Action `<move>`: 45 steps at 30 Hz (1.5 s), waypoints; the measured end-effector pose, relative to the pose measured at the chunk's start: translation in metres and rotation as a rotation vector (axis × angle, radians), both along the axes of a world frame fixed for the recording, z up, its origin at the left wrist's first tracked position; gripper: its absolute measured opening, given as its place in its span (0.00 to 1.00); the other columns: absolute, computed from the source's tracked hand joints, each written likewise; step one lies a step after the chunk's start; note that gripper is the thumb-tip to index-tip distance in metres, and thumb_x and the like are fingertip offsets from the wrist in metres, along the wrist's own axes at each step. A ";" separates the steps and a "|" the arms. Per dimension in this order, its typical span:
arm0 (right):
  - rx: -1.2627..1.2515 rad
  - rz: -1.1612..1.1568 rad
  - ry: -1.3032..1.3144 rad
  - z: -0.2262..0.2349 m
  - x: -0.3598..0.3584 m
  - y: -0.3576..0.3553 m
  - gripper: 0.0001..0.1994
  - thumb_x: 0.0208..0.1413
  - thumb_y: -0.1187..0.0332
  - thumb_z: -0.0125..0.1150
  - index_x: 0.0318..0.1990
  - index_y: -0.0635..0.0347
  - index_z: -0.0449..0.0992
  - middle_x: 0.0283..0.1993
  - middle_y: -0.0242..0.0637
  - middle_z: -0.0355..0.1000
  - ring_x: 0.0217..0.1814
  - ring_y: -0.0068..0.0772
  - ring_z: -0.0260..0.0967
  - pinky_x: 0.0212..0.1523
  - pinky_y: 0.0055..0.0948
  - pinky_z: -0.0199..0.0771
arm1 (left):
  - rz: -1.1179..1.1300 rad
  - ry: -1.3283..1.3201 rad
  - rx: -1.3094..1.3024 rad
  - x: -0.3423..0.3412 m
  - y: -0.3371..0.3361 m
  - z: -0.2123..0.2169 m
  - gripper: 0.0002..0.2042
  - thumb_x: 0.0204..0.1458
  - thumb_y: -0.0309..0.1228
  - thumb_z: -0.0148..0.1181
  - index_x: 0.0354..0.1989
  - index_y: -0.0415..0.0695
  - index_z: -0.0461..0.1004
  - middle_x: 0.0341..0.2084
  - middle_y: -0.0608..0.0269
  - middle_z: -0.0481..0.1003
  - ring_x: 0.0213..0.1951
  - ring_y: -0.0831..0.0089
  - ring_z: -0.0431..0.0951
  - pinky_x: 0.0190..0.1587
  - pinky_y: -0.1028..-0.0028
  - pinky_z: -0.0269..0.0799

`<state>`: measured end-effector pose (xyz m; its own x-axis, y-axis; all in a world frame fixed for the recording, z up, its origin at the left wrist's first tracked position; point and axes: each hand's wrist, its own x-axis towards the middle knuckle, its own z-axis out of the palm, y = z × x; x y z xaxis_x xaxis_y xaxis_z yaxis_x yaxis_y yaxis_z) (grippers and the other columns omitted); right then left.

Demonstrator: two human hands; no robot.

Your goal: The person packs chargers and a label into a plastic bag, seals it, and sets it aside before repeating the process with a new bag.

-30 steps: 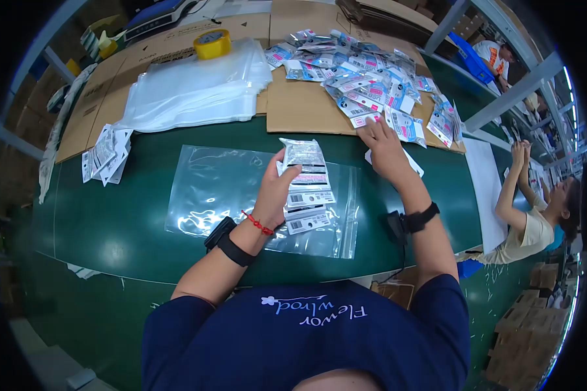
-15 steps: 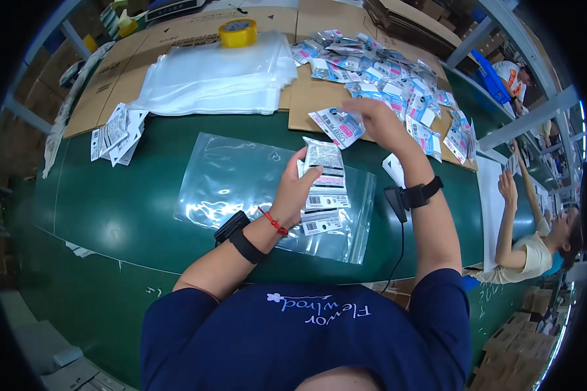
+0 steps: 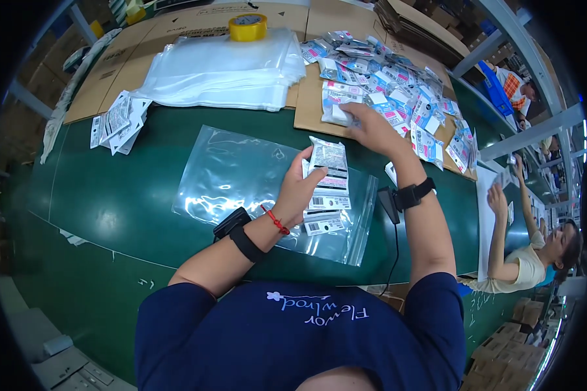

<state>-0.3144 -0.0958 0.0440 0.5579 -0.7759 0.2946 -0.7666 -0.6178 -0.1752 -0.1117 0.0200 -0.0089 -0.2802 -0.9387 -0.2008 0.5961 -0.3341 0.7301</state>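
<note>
— What's closest to the worker?

— The left hand (image 3: 298,189), fingers closed on a stack of small packets (image 3: 327,171) held over a clear zip bag (image 3: 241,176) lying flat on the green table (image 3: 104,202). More labelled packets (image 3: 324,215) lie on the bag just below.

— And the other hand?

— The right hand (image 3: 372,127) reaches further out, fingers curled onto a white packet (image 3: 338,115) at the near edge of the loose packet pile (image 3: 398,91) on the cardboard sheet (image 3: 310,98).

— Beyond that?

— A stack of clear bags (image 3: 222,72), a yellow tape roll (image 3: 248,27) behind it, and a few packets (image 3: 117,120) at the left.
</note>
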 end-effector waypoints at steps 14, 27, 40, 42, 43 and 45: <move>-0.093 -0.120 -0.538 0.043 0.027 0.108 0.25 0.46 0.67 0.65 0.54 0.57 0.72 0.49 0.41 0.68 0.56 0.44 0.65 0.57 0.39 0.62 | -0.070 0.358 -0.063 0.021 -0.007 0.028 0.23 0.56 0.26 0.51 0.60 0.41 0.56 0.48 0.57 0.70 0.48 0.70 0.73 0.49 0.68 0.72; -0.073 0.033 -0.300 0.025 0.053 0.186 0.24 0.51 0.69 0.60 0.58 0.61 0.66 0.54 0.43 0.65 0.60 0.46 0.62 0.61 0.46 0.57 | 0.000 0.141 -0.176 0.016 0.006 0.048 0.23 0.58 0.29 0.54 0.61 0.42 0.56 0.50 0.58 0.69 0.50 0.72 0.72 0.51 0.72 0.70; 0.542 -0.394 -1.650 0.018 0.004 0.183 0.19 0.58 0.66 0.55 0.55 0.66 0.65 0.50 0.40 0.71 0.47 0.28 0.71 0.47 0.26 0.72 | 0.030 -0.609 -0.823 -0.008 0.018 0.054 0.15 0.53 0.31 0.59 0.46 0.40 0.66 0.38 0.60 0.72 0.42 0.66 0.73 0.48 0.68 0.66; 0.503 -0.444 -1.620 0.017 -0.027 0.180 0.19 0.58 0.66 0.55 0.55 0.66 0.65 0.49 0.40 0.71 0.46 0.27 0.71 0.47 0.26 0.72 | 0.008 -0.899 -0.968 -0.010 0.020 0.043 0.12 0.52 0.31 0.60 0.41 0.40 0.69 0.35 0.59 0.71 0.40 0.64 0.73 0.46 0.68 0.65; 0.467 -0.480 -1.584 0.017 -0.040 0.181 0.19 0.58 0.66 0.56 0.54 0.67 0.65 0.48 0.39 0.72 0.45 0.26 0.72 0.46 0.25 0.72 | -0.018 -0.983 -1.037 -0.015 0.023 0.038 0.10 0.51 0.32 0.60 0.36 0.40 0.69 0.32 0.59 0.71 0.37 0.63 0.72 0.43 0.68 0.64; 0.519 -0.510 -1.498 0.014 -0.062 0.186 0.20 0.58 0.65 0.56 0.54 0.67 0.66 0.47 0.39 0.72 0.44 0.25 0.72 0.45 0.25 0.72 | -0.070 -1.142 -1.180 -0.025 0.027 0.025 0.11 0.49 0.34 0.62 0.27 0.41 0.68 0.26 0.58 0.69 0.32 0.61 0.70 0.38 0.68 0.62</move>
